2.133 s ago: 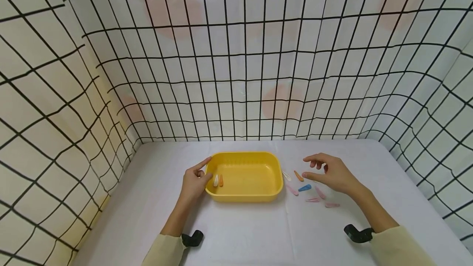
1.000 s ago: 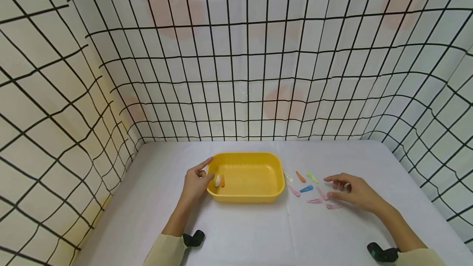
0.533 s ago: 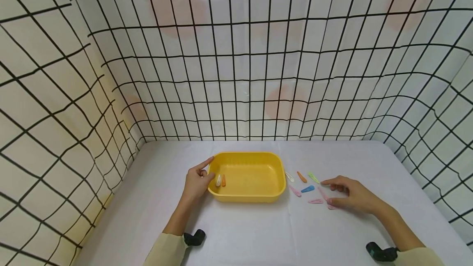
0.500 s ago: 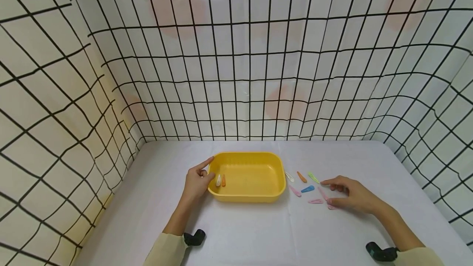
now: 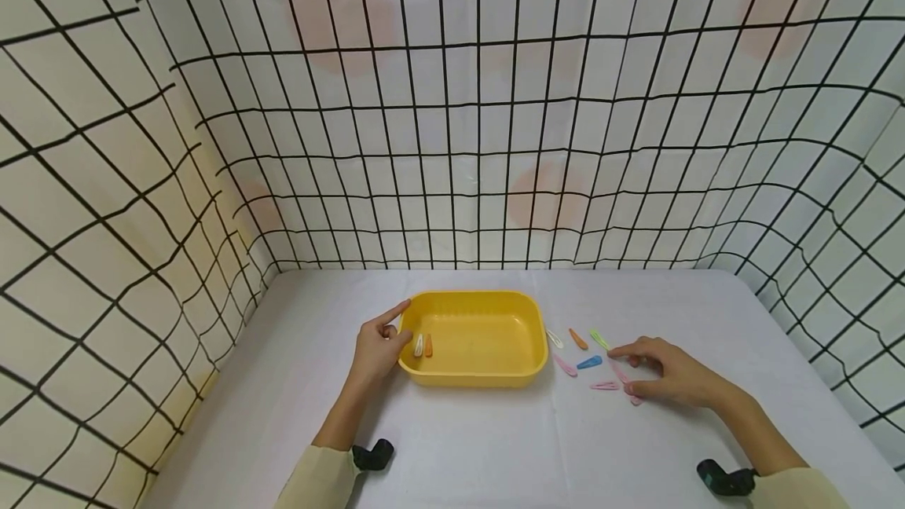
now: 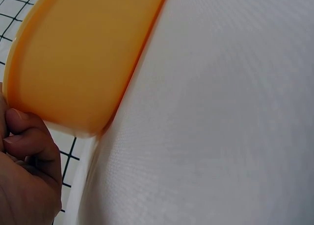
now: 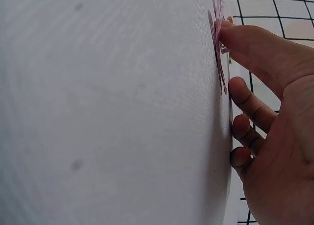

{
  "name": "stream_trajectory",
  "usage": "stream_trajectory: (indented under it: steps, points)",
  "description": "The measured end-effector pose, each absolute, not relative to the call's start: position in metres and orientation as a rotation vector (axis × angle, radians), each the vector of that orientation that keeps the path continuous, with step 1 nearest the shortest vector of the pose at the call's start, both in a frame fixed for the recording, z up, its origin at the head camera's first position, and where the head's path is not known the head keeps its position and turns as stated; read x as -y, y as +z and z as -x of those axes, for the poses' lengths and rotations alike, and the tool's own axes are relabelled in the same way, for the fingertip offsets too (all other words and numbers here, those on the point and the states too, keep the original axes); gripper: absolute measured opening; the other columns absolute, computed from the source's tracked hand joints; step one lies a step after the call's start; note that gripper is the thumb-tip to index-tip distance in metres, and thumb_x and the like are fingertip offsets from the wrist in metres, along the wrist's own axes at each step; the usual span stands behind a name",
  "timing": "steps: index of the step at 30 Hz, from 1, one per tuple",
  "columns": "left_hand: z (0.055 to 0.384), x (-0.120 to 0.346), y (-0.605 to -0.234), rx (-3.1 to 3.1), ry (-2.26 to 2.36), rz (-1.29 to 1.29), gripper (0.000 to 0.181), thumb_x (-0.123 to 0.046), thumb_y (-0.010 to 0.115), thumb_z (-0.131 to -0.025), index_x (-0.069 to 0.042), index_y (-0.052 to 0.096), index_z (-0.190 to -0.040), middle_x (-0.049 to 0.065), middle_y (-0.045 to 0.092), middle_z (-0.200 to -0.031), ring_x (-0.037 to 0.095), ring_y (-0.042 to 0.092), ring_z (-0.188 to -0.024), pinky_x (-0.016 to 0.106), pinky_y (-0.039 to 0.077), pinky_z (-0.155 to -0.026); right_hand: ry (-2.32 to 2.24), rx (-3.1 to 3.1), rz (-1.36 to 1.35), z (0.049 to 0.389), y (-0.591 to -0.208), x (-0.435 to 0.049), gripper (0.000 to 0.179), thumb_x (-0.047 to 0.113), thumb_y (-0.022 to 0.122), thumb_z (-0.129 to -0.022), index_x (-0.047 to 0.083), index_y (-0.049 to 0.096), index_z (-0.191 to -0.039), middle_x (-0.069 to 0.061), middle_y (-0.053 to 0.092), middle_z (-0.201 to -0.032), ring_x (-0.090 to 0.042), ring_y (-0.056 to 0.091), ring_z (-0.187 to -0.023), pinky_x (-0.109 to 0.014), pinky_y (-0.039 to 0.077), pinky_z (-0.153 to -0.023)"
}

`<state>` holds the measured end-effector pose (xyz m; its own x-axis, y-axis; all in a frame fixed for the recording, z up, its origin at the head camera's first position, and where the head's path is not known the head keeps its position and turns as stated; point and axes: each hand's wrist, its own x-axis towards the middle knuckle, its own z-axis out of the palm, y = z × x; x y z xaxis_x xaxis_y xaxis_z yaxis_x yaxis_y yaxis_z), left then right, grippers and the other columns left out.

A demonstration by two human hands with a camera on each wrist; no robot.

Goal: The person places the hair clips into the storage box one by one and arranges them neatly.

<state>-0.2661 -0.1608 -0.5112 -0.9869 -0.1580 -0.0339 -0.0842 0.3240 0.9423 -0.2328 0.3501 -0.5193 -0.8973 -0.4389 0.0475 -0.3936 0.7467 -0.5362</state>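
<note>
At the left end of a yellow plastic tray (image 5: 481, 379), my left hand (image 5: 371, 353) pinches the rim, thumb over the inside and index finger along the edge. Inside the tray lie a white hair clip (image 5: 419, 346) and an orange hair clip (image 5: 428, 346). My right hand (image 5: 668, 374) is low over the loose clips, thumb and index finger spread apart. Its thumb touches a pink clip (image 5: 635, 400), seen also in the right wrist view (image 7: 219, 48). The index fingertip is by another pink clip (image 5: 618, 370) and the green clip (image 5: 599, 338).
Between tray and right hand lie a blue clip (image 5: 589, 362), an orange clip (image 5: 577, 338), a white clip (image 5: 555, 338) and two more pink clips, one nearer the tray (image 5: 565, 366). A black-gridded white cloth (image 5: 452, 124) rises behind the white table (image 5: 467, 454).
My right hand has moved from over the orange clip rightward and down to the pink clips, then slightly left. The pink clip at its thumb has shifted. The left hand stays on the tray.
</note>
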Motion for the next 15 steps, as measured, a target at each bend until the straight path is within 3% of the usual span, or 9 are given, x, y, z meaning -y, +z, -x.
stream_trajectory:
  steps: [15]
  points:
    - [0.2667, 0.1608, -0.5127, 2.505, -1.773, -0.218, 0.059, -0.006, 0.069, -0.083, -0.030, 0.068, -0.137, -0.003, 0.041, -0.057, 0.012, 0.032, -0.047, 0.020, 0.030, -0.043, -0.833, -2.801, 0.643, 0.2343, -0.5134, -0.3432, 0.047, 0.036, 0.080, -0.083, 0.031, 0.068, -0.129, 0.008, 0.053, -0.099, -0.008, 0.046, -0.098, -0.029, 0.042, -0.083]
